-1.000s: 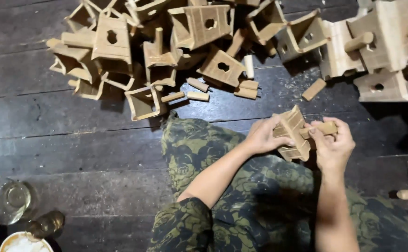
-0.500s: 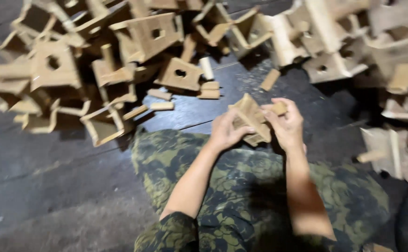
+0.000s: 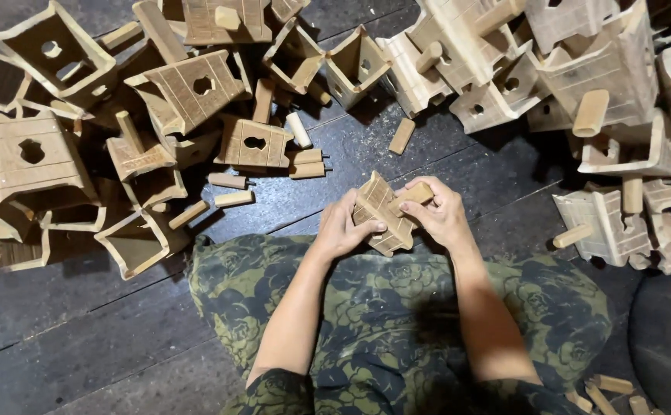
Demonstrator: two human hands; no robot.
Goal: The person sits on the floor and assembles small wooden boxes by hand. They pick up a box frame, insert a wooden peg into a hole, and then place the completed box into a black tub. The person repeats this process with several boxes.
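My left hand [image 3: 341, 228] grips a small tapered wooden box [image 3: 379, 209] from its left side, just above my lap. My right hand [image 3: 444, 216] holds a short wooden peg [image 3: 414, 194] against the box's upper right side, fingers curled over it. Both hands meet at the box, over my knees in green patterned cloth [image 3: 397, 307].
A pile of tapered wooden boxes with holes [image 3: 189, 88] lies on the dark plank floor at left and top. Boxes fitted with pegs [image 3: 612, 84] are stacked at right. Loose pegs [image 3: 231, 190] lie near my knees, and several more [image 3: 608, 392] at bottom right.
The view has swung down and left, so the piles shifted in frame. Both hands stay on the same box and peg, turning it slightly.
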